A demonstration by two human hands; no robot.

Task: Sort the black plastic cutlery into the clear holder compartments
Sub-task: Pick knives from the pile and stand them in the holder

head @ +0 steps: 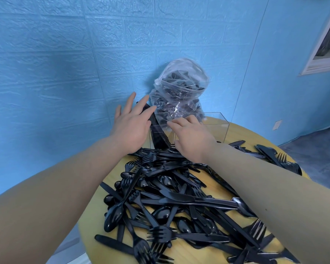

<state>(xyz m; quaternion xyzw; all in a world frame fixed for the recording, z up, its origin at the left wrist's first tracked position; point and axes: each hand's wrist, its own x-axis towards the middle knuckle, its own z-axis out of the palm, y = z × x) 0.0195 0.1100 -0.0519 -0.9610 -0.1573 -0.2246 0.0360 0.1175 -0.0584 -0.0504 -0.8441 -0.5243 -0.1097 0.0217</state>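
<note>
Wooden table [213,122] bears the clear holder [220,128]; both hands' grips, left [131,128] and right [193,138], hover released above it.

No writing, label, brand or number can be read anywhere. The black plastic cutlery [179,202] and the clear plastic bag [179,86] bear none.

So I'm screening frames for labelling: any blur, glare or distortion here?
Head view: wide-angle bending curves the wall lines; left hand slightly motion-blurred; glare on the plastic bag; clear holder hard to trace; cutlery pile sharp.
</note>
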